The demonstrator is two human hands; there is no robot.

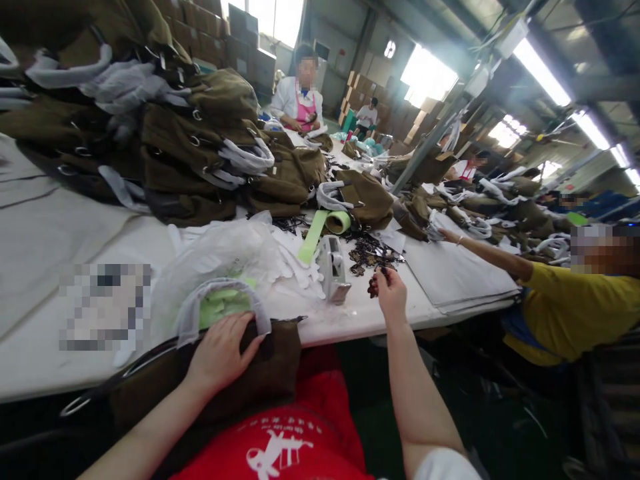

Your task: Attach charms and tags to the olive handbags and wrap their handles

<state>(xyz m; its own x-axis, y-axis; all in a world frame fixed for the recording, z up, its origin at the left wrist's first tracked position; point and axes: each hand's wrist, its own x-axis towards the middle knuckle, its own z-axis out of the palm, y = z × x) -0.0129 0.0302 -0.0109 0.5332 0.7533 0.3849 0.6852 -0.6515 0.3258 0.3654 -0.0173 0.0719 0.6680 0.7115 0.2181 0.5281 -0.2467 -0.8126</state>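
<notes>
In front of me a brown handbag (265, 363) leans against the table edge, its upright handle (197, 293) wrapped in white material. My left hand (223, 350) lies over the bag's top edge beside the handle, thumb and fingers closed on it. Between the thumb and fingertips of my right hand (391, 293), a small dark brown charm (373, 287) hangs above the table. A heap of similar dark charms (367, 257) lies just beyond that hand. A tape dispenser (334, 270) stands to its left, with a roll of light green tape (338, 222) behind.
Brown bags (185, 153) with white-wrapped handles are piled at the left and back. Clear plastic and white strips (295, 267) cover the table's middle. A co-worker in a yellow top (575, 307) reaches in from the right. Another person in a pink apron (305, 110) is across the table.
</notes>
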